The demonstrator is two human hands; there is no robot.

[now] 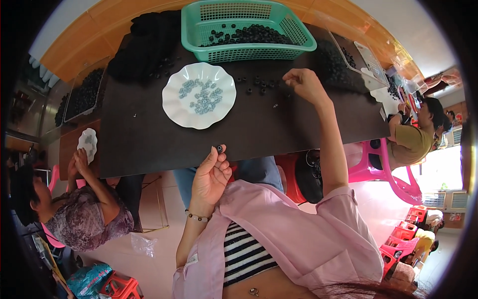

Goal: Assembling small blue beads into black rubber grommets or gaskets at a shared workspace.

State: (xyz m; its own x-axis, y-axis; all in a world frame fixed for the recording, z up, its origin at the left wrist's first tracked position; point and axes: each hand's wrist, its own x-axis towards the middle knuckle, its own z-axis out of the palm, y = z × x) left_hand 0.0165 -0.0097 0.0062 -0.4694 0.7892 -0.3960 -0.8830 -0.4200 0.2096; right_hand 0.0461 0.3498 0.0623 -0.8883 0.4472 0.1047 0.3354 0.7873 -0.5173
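Note:
Between the thumb and index finger of my left hand, just over the table's near edge, is a small black ring-shaped part. My right hand hovers above the table on the right, its fingers drawn together; whether anything is in them I cannot make out. To its left several loose black parts lie on the dark table. A white wavy-rimmed plate holds many small translucent pale-blue pieces. Behind it stands a green plastic basket with a heap of black parts.
Dark cloth is bunched at the far left. A clear bin stands at the far right. One person works at the left beside a small white plate; another person sits on the right by a pink chair.

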